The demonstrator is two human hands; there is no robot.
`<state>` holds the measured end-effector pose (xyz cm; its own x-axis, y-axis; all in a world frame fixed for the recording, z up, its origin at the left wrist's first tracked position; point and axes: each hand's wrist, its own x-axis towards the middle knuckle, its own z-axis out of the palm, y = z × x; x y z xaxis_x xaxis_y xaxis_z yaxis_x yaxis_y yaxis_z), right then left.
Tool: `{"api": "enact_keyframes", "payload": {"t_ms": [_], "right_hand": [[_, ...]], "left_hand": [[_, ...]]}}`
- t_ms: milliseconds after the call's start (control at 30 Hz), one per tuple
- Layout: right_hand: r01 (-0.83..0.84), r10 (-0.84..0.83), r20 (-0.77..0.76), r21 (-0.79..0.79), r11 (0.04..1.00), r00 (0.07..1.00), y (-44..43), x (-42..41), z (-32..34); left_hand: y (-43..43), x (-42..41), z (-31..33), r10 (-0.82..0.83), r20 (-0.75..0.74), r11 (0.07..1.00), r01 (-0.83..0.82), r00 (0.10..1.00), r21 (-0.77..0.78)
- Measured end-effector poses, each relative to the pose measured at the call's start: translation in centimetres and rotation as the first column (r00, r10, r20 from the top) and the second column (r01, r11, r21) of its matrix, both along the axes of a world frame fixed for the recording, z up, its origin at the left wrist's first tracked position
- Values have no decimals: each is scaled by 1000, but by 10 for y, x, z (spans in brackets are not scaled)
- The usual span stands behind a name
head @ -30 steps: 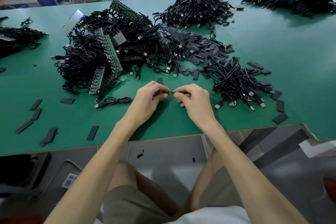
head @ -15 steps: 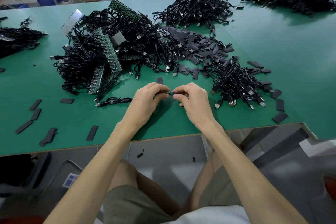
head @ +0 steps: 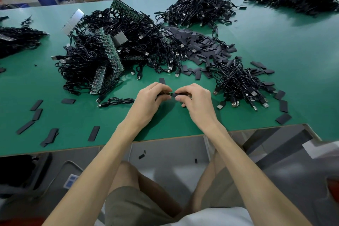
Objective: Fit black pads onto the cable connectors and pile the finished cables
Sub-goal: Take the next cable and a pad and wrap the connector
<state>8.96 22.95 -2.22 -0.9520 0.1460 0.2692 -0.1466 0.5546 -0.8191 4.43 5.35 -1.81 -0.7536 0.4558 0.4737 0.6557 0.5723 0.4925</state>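
Little has moved since a second ago: both hands hold the same spot near the front edge of the green table [head: 183, 121], fingertips still meeting; only a slight drift away from the edge.

Left hand [head: 149, 99]: fingers curled, thumb and forefinger pinching the connector [head: 171, 94]. Only a small greenish tip of it shows between the two hands. Cable [head: 119, 100] runs out from under this hand to the left and lies loosely coiled on the table.

Right hand [head: 197, 101]: fingers curled, thumb and forefinger pinching the black pad [head: 180, 94], which points towards the connector tip. Pad end and connector tip touch or nearly touch; cannot tell how far one sits over the other. Remaining fingers tucked under, knuckles up.

Surroundings:
- Single loose pad [head: 162, 80] flat on the table just beyond the left hand.
- Cable pile [head: 240, 82] near the right hand, metal plugs pointing towards the front edge.
- Heap of loose pads [head: 198, 46] further back, centre.
- Large cable tangle [head: 88, 60] back left, with green circuit strips [head: 111, 49] mixed in.
- Scattered pads [head: 36, 104] on the table well to the left of the hands.
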Motion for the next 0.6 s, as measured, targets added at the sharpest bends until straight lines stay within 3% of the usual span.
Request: {"api": "enact_keyframes", "payload": {"t_ms": [600], "right_hand": [[-46,48,-11,99,994,999,-2,0,0]], "left_hand": [[-5,-2,0,-40,42,996,36,998,76]]}}
